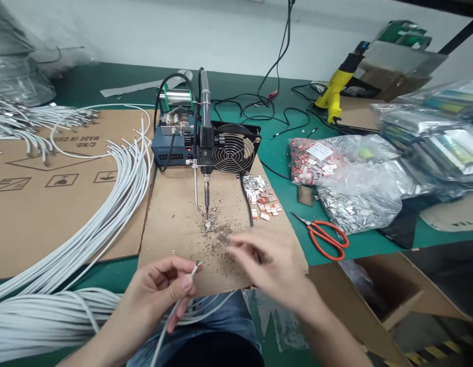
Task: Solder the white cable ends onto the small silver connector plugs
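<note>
My left hand (165, 285) pinches a white cable (176, 306) close to its stripped end, where thin wires stick out. To the right, my right hand (269, 260) is over the cardboard sheet (167, 219); its thumb and forefinger are drawn together, smeared by motion, and whatever lies between them cannot be made out. A soldering iron (206, 148) stands upright in a holder, tip down over a heap of solder bits (208, 223). Small metal connectors with orange and white parts (265, 199) lie beyond my right hand.
Bundled white cables (121, 199) curve along the left. Behind the iron are a blue soldering station (173, 148), a solder spool (178, 97) and a fan (236, 150). Orange-handled scissors (328, 239), bags of connectors (358, 204) and a yellow tool (335, 89) lie right.
</note>
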